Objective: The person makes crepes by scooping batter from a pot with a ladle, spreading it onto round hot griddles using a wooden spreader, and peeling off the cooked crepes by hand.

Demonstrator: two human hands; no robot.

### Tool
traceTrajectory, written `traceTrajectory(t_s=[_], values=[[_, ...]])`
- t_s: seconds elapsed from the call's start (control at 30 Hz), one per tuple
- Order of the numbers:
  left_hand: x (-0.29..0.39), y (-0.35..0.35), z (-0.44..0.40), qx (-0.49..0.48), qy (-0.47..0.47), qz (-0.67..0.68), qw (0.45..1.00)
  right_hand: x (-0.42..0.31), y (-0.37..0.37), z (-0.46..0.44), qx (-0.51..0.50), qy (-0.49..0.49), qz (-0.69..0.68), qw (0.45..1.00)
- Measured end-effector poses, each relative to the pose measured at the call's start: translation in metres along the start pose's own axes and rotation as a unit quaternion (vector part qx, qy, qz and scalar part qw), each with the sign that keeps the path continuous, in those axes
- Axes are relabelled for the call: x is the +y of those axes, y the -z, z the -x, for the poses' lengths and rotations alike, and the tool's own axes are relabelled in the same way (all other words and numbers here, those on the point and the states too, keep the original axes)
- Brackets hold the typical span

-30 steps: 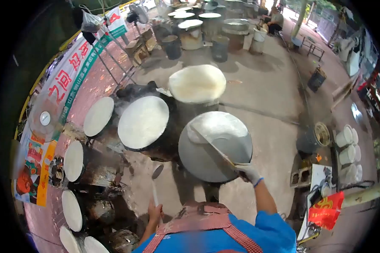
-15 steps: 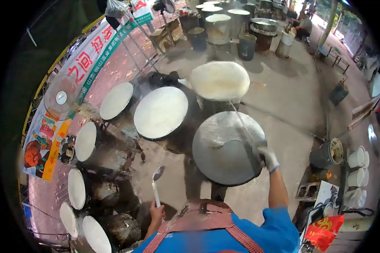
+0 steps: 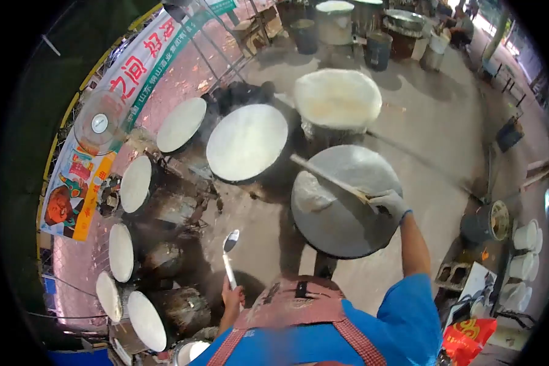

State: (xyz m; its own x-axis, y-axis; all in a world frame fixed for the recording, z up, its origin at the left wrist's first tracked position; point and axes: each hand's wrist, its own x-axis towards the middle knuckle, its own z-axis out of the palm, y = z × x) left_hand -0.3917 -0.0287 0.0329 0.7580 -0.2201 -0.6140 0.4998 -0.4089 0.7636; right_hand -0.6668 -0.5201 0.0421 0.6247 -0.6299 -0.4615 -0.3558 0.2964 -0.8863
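Note:
My right hand (image 3: 391,204), in a whitish glove, grips a long wooden stick (image 3: 329,175) over the dark round griddle (image 3: 354,235). A pale lump of batter (image 3: 316,194) lies on the left part of the griddle, below the stick. My left hand (image 3: 232,299) is closed around the white handle of a large metal spoon (image 3: 230,243), bowl end up, to the left of the griddle. Beyond the griddle stands a wide vessel of cream-coloured batter (image 3: 338,97).
Several griddles covered in white layers, such as the big one (image 3: 247,142), curve around my left side. A fan (image 3: 99,124) stands by the banner (image 3: 134,76). At right are a dark bucket (image 3: 479,224), white tubs (image 3: 522,266) and a red bag (image 3: 468,341).
The stick has swung from pointing away toward the batter vessel to lying leftward across the griddle. A raised lump of batter now shows there. The spoon stays in my left hand; the view has shifted.

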Motion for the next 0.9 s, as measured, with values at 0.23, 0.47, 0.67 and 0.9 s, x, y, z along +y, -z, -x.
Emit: traceTrajectory(t_s=[0.23,0.47,0.67,0.9], values=[[-0.012,0.007,-0.002,0.017,-0.006,-0.016,1.0,0.015,0.027,0.066,-0.047,-0.192,0.02,0.98],[-0.015,0.011,0.003,0.047,0.011,-0.046,0.998,-0.008,0.005,-0.03,-0.122,0.026,0.117,0.985],[-0.025,0.022,0.005,0.031,0.037,-0.017,0.999,0.018,0.055,0.072,-0.013,-0.256,0.099,0.961],[-0.027,0.045,0.004,0.018,0.006,-0.028,0.999,-0.027,-0.022,-0.014,-0.053,-0.047,0.164,0.984]])
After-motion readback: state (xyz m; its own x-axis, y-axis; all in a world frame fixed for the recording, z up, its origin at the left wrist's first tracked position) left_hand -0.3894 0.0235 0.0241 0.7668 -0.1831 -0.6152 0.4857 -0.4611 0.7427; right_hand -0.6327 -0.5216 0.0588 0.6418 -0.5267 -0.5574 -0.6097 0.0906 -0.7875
